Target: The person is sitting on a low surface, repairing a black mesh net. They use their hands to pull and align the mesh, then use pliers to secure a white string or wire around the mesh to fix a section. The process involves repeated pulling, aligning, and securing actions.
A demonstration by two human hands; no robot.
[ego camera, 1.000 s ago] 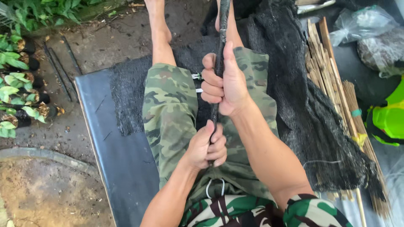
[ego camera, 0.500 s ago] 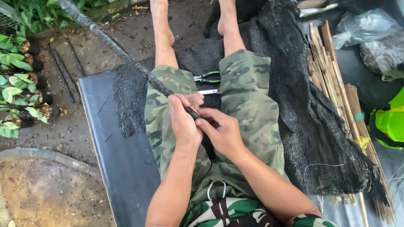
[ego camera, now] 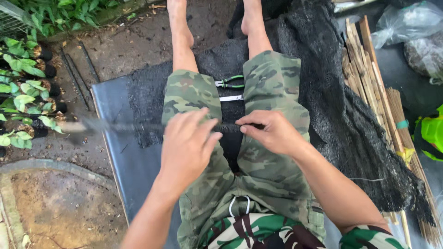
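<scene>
I sit with my legs stretched out, in camouflage shorts (ego camera: 272, 83). A long thin black rod (ego camera: 120, 127), which looks wrapped in netting, lies level across my lap and points left, its far end blurred. My left hand (ego camera: 187, 145) lies over it at my left thigh, fingers curled loosely around it. The fingertips of my right hand (ego camera: 272, 133) pinch the rod's near end above the gap between my thighs. Green-handled pliers (ego camera: 229, 83) and a pale strip (ego camera: 230, 97) lie between my knees on black netting (ego camera: 341, 115).
A dark sheet (ego camera: 122, 161) lies under me on the ground. Seedlings in black bags (ego camera: 27, 97) stand at the left. Bamboo sticks (ego camera: 369, 78) lie at the right, beside a clear plastic bag (ego camera: 406, 23) and a bright green object (ego camera: 431, 133).
The rod has swung from upright, through a slant to the upper left, down to level across my lap. Both hands came down with it and now sit side by side.
</scene>
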